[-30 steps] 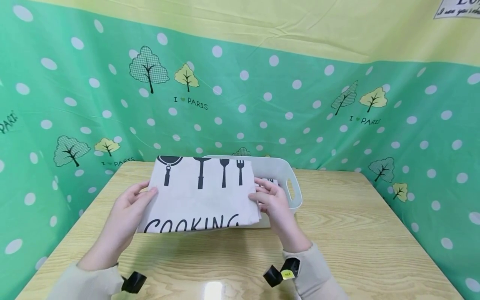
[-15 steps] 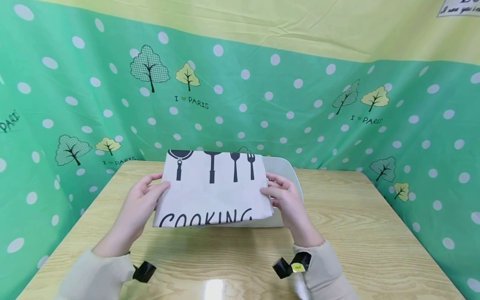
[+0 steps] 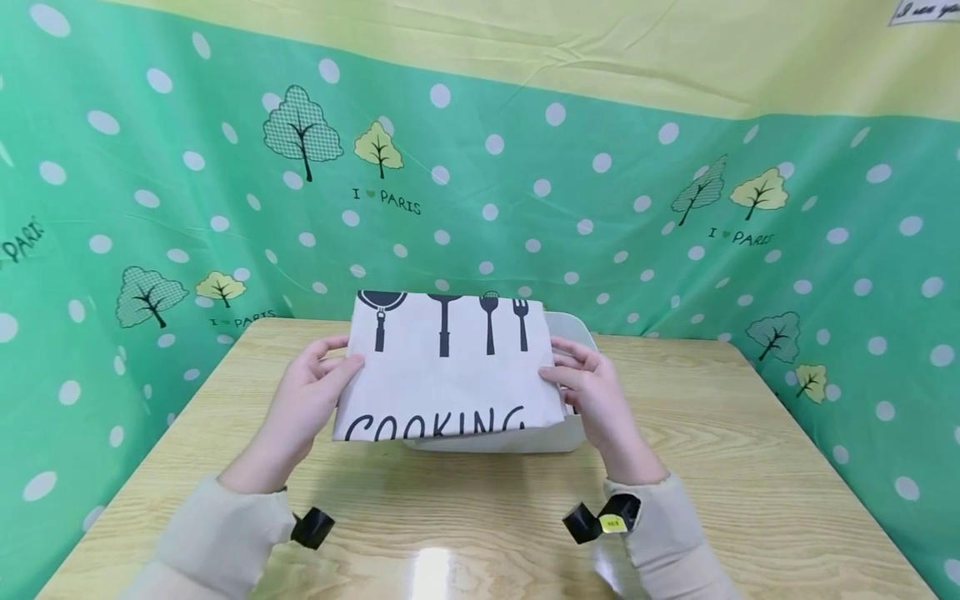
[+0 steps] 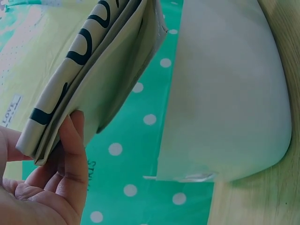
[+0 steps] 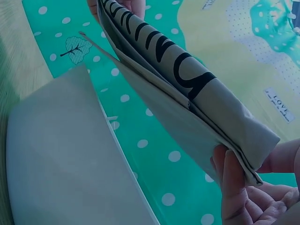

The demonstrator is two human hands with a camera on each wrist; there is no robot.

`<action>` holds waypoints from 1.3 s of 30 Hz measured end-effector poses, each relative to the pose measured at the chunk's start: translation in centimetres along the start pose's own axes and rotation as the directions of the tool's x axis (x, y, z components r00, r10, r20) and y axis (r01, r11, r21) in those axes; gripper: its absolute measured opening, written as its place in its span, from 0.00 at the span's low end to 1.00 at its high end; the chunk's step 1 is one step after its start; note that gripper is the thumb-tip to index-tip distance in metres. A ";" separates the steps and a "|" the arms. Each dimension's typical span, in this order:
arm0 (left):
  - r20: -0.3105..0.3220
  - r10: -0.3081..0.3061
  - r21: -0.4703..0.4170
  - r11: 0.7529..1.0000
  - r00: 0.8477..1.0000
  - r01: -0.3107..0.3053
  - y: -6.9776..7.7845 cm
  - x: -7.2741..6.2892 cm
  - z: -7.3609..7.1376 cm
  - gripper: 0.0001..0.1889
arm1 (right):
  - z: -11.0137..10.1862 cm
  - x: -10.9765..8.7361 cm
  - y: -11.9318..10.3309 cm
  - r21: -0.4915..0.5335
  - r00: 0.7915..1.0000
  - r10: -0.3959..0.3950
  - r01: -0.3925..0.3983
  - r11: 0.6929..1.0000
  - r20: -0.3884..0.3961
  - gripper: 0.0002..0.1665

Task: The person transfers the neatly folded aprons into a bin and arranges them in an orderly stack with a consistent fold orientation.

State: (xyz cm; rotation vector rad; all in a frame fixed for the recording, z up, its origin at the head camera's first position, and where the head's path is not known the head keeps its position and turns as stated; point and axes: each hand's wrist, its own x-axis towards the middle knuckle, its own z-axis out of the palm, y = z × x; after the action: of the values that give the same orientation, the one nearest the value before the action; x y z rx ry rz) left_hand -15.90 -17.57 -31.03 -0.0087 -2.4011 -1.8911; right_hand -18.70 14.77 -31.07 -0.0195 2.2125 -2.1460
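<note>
A folded white cloth (image 3: 457, 379), printed with dark kitchen utensils and the word COOKING, is held up in front of and above a white plastic basket (image 3: 498, 441). My left hand (image 3: 306, 402) pinches its left edge, thumb on the printed face and fingers behind. At the right edge my right hand (image 3: 592, 398) grips it the same way. Both wrist views show several layers in the folded cloth (image 5: 187, 101), apart from the basket's wall (image 4: 225, 93). Most of the basket's inside is hidden behind the cloth.
The basket stands on a wood-grain table (image 3: 720, 467) towards its far side. A green and yellow printed curtain (image 3: 495, 192) surrounds the table at the back and sides. Black wrist cameras (image 3: 312, 527) sit at both cuffs.
Both hands have carried the folded cloth to the right and slightly up in the head view, so it covers more of the basket. The grip at both edges stays the same.
</note>
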 end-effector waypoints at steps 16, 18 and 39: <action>0.030 -0.005 0.023 1.000 1.000 0.004 0.6 2.0 1.8 0.24 | -1.8 0.9 0.1 -0.110 0.998 0.018 -0.024 0.994 -0.058 0.31; 0.033 -0.007 0.036 0.999 0.999 0.005 0.7 2.2 2.0 0.24 | -1.9 0.9 0.1 -0.137 0.998 0.015 -0.024 0.990 -0.065 0.30; -0.057 0.025 0.133 0.991 0.998 -0.018 0.8 4.9 4.1 0.20 | -3.2 2.2 0.6 -0.174 0.985 -0.026 -0.004 0.985 -0.172 0.25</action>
State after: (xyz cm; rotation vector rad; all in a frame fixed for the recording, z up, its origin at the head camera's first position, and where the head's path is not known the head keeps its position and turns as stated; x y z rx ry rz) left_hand -21.02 -13.64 -30.90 0.0290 -2.4713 -1.6949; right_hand -21.00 17.87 -31.60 0.1534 2.4954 -2.0236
